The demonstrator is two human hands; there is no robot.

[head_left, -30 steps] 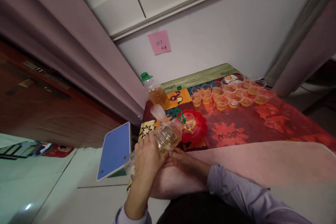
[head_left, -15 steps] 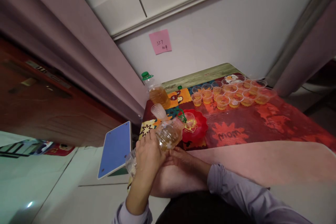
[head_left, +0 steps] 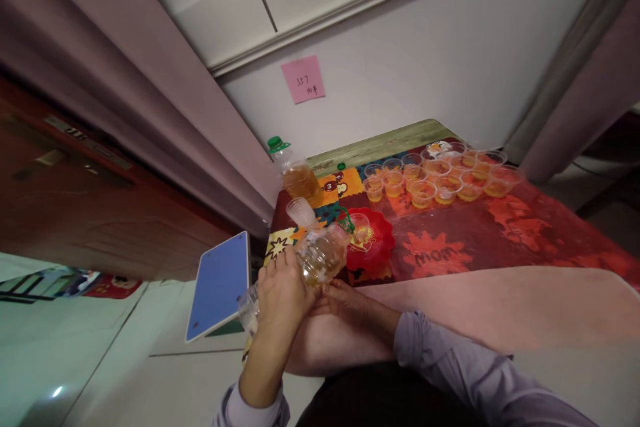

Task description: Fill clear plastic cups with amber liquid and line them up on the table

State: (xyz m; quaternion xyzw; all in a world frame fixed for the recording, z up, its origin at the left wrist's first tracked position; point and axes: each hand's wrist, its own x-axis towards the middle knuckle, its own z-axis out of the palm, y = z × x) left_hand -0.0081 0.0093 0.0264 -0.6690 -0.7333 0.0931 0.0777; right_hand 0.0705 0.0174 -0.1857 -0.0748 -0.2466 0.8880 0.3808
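Left hand (head_left: 283, 290) clamped round the body of 1 clear plastic bottle (head_left: 321, 257), above the table (head_left: 500, 307) near its near-left corner. Right hand (head_left: 345, 300) is at the bottle's underside, fingers bent; can't tell if it grips or just props. Bottle is tilted, base toward the left edge, neck toward mid-table, some yellowish liquid inside, 1 green handle ring (head_left: 345, 219) at the neck. 1 blue panel (head_left: 219, 287) with a pale rim, just off the left edge. 1 red scalloped plate (head_left: 383, 247) past the neck, inboard from the near edge; 1 clear plastic cup (head_left: 361, 219) in it. Mouth overlaps the cup in view, contact unclear. 1 leaning stack of nested clear cups (head_left: 301, 212) by the left edge, cup count not readable. Filled-cup group (head_left: 423, 195) runs along the far half toward the right edge: roughly 14, rims overlap, so no exact count; amber liquid low in several. Far-left corner: 1 green-capped bottle (head_left: 301, 183), upright, part full. 1 loose green cap (head_left: 341, 166) near the far edge. 1 pink sticky note (head_left: 303, 80) on the wall beyond, reads 357.
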